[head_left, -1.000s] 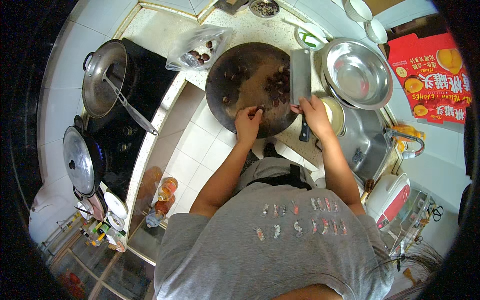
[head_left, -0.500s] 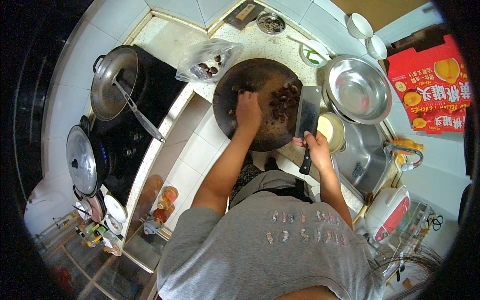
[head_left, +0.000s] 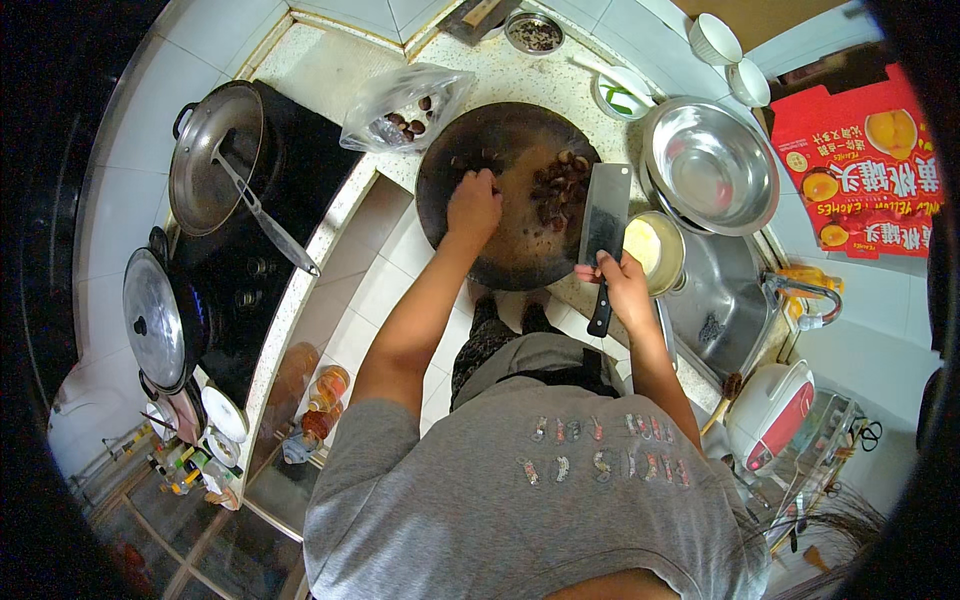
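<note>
My left hand (head_left: 472,205) is over the left part of the round dark chopping board (head_left: 515,265), fingers curled at small dark bits; what they hold, if anything, is hidden. My right hand (head_left: 615,285) grips the black handle of a steel cleaver (head_left: 602,210), whose blade lies along the board's right edge. Chopped brown pieces, apparently mushroom (head_left: 560,190), are piled on the board's right half. A clear plastic bag with whole brown mushrooms (head_left: 405,128) sits behind the board at left.
Left: hob (head_left: 310,140) with wok (head_left: 190,180), long spatula (head_left: 280,235) and lidded pot (head_left: 150,325). Right: steel bowls (head_left: 710,160), pot with pale contents (head_left: 642,243), sink (head_left: 715,300), red cardboard (head_left: 850,160). Back: small dish (head_left: 532,32), plate with green pieces (head_left: 620,95). Below: bottles (head_left: 325,395).
My left hand has moved from the board's front middle up and leftward. My right hand and cleaver have shifted down toward my body since a second ago.
</note>
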